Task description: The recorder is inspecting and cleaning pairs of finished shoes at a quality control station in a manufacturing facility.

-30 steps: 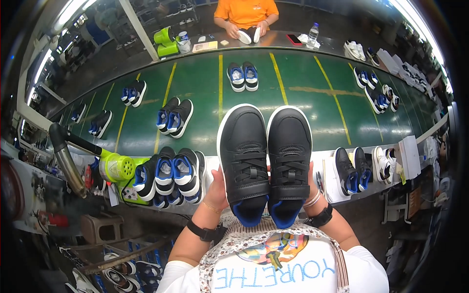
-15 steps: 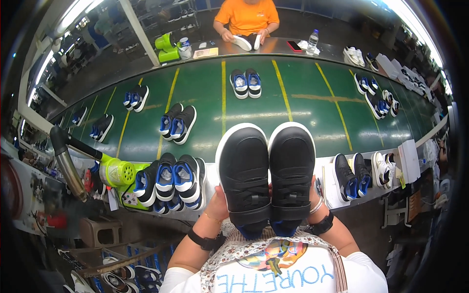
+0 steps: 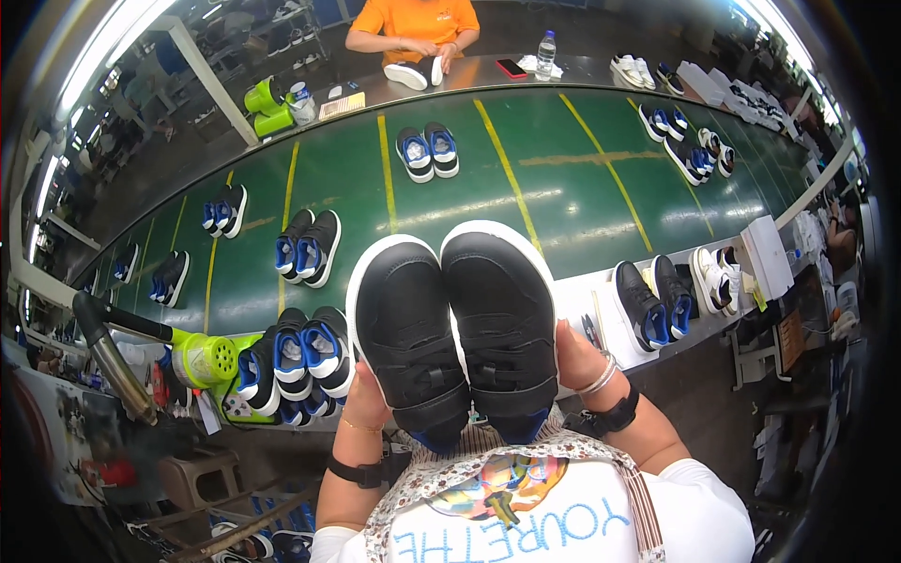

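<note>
A pair of black sneakers with white soles and blue linings is held up before me, toes pointing away. My left hand (image 3: pixel 367 398) grips the left sneaker (image 3: pixel 405 324) along its outer side. Around the outer side of the right sneaker (image 3: pixel 497 305) is my right hand (image 3: pixel 576 359). Most of my fingers are hidden behind the shoes. Each sneaker has a strap across its upper and flat lacing. Their toes nearly meet, with a narrow gap lower down between them.
Several pairs of sneakers lie on the green belt (image 3: pixel 357 206) with yellow lines. At left, a lime-green blower (image 3: pixel 208 359) stands beside more black sneakers (image 3: pixel 324 352). Black sneakers (image 3: pixel 641 305) and white shoes (image 3: pixel 715 279) sit at right. Across the belt, a person in orange (image 3: pixel 413 26) handles shoes.
My view has turned, so the belt and its shoes appear further left and tilted. The held sneakers lean slightly differently. The person opposite has brought both hands together over one shoe.
</note>
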A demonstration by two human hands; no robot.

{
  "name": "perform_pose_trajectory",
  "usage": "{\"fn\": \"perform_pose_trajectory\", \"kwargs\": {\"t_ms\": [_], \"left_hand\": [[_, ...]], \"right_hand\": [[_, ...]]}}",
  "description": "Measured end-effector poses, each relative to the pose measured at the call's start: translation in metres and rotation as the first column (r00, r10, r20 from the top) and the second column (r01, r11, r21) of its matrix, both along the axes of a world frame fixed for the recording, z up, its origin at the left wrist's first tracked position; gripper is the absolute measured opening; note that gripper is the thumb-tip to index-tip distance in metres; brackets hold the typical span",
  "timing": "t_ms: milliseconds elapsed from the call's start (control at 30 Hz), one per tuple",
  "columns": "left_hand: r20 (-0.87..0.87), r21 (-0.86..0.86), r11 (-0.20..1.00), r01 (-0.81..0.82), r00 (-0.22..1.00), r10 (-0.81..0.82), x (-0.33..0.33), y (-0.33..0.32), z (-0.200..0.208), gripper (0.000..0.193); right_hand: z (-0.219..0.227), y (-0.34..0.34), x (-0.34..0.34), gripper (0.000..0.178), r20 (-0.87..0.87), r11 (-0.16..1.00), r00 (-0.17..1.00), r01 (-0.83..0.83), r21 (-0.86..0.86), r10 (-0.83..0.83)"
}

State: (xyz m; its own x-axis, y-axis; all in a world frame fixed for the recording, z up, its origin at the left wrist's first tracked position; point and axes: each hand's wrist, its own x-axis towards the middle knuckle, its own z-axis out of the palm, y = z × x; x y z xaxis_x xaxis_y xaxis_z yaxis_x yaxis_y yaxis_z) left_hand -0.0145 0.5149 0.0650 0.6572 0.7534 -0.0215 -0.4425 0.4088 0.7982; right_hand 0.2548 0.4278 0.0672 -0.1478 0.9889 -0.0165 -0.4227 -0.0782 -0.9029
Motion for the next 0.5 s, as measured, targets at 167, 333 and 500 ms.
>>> {"fn": "perform_pose_trajectory", "kwargs": {"t_ms": [167, 333, 500], "left_hand": [[-0.068, 0.06, 0.997, -0.053, 0.996, 0.057, -0.002, 0.003, 0.004, 0.082], [-0.11, 0.096, 0.993, -0.069, 0.991, 0.08, -0.003, 0.009, 0.005, 0.068], [-0.168, 0.113, 0.988, -0.103, 0.978, 0.122, 0.007, 0.012, 0.022, 0.063]], "right_hand": [[0.022, 0.004, 0.003, 0.07, 0.124, 1.0, 0.992, 0.024, 0.006, -0.024], [0.036, 0.008, 0.008, 0.053, 0.188, 0.997, 0.979, 0.077, 0.003, -0.076], [0.058, 0.012, 0.018, 0.052, 0.279, 0.997, 0.958, 0.076, -0.016, -0.069]]}}
